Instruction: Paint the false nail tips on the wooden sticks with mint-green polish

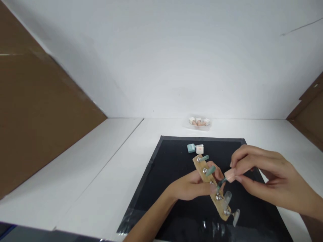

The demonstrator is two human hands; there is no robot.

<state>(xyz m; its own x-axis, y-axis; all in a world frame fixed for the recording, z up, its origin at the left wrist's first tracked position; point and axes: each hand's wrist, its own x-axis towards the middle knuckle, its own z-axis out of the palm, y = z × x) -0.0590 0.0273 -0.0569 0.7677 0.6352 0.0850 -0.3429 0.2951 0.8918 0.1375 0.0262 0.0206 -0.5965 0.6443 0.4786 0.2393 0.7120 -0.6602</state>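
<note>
My left hand (194, 186) grips a narrow wooden holder (211, 188) that carries several false nail tips on metal studs; some tips are teal, the lower ones clear. The holder tilts over a black mat (164, 174). My right hand (264, 179) pinches a pale pink brush cap (230, 175), its brush touching a teal tip near the holder's middle. A teal nail polish bottle (191, 148) and a small white block (199, 149) lie on the mat just beyond the holder.
A clear dish (200, 122) with small white and pink pieces stands at the back of the white table by the wall. Brown cardboard panels (37, 111) flank the table on the left and right.
</note>
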